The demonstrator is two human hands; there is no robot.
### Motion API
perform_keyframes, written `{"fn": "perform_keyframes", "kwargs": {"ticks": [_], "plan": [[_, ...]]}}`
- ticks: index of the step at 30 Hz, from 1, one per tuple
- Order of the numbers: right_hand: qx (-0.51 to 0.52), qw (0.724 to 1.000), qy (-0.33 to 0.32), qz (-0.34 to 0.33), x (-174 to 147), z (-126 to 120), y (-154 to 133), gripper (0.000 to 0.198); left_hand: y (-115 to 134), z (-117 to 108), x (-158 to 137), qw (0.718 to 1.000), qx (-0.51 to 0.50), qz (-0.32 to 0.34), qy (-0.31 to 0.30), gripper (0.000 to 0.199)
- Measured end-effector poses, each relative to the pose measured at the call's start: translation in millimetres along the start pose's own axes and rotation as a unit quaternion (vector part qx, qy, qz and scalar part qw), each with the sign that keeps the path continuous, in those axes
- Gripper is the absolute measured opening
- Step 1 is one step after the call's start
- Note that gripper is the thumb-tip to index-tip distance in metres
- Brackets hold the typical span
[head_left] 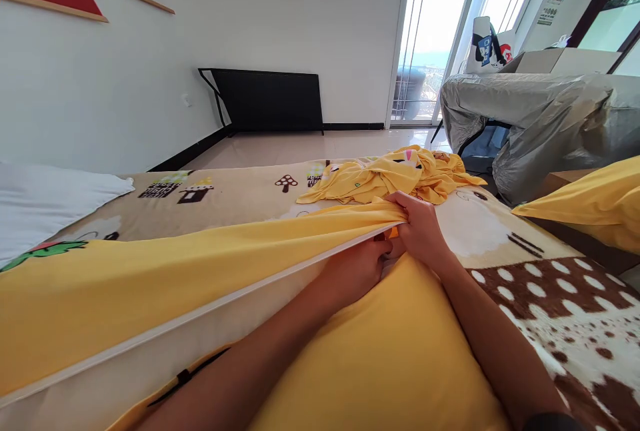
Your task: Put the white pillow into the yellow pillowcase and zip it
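Observation:
A yellow duvet cover (165, 264) with a white edge strip stretches from the left side of the view to my hands, its long opening showing a cream layer inside. My right hand (419, 223) pinches the gathered far end of this cover, thumb and fingers closed on the cloth. Just below and left of it, my left hand (367, 266) reaches into the opening with its fingers curled near the corner. What those fingers hold is hidden by the folds. More yellow fabric (395, 358) bulges up between my forearms.
The bed carries a patterned blanket (240, 184). A crumpled yellow cloth (400, 174) lies beyond my hands, and a white pillow (55, 201) at the left. Other yellow fabric (595, 201) and a plastic-wrapped piece of furniture (545, 101) stand right. A black folded frame (270, 101) leans on the wall.

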State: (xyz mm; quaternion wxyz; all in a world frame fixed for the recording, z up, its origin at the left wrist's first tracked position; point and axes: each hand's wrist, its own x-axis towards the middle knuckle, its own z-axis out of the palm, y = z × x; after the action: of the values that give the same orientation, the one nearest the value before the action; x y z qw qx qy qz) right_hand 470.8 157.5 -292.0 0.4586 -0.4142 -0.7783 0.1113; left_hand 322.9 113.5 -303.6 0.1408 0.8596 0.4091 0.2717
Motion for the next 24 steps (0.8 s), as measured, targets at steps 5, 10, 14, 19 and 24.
{"fn": "perform_keyframes", "kwargs": {"ticks": [5,10,14,19,24], "plan": [[-0.003,1.0,0.02,-0.018,1.0,-0.9,-0.1,0.036,-7.9,-0.9,3.6,0.999,-0.028,-0.008,-0.033,0.018],[0.009,0.999,-0.034,0.007,3.2,-2.6,4.2,0.033,-24.7,-3.4,12.3,0.994,-0.067,-0.026,-0.077,0.01],[0.028,0.998,-0.044,0.024,2.4,-2.5,4.8,0.034,-23.9,-4.6,15.9,0.992,-0.111,-0.028,-0.053,0.015],[0.063,0.996,-0.051,0.027,2.1,-0.9,4.2,0.033,-24.1,-1.4,15.0,0.993,-0.105,-0.032,-0.037,0.016],[0.015,0.999,-0.032,0.014,2.3,-1.2,4.4,0.037,-26.6,0.2,13.2,0.996,-0.086,-0.029,-0.026,0.038]]}}
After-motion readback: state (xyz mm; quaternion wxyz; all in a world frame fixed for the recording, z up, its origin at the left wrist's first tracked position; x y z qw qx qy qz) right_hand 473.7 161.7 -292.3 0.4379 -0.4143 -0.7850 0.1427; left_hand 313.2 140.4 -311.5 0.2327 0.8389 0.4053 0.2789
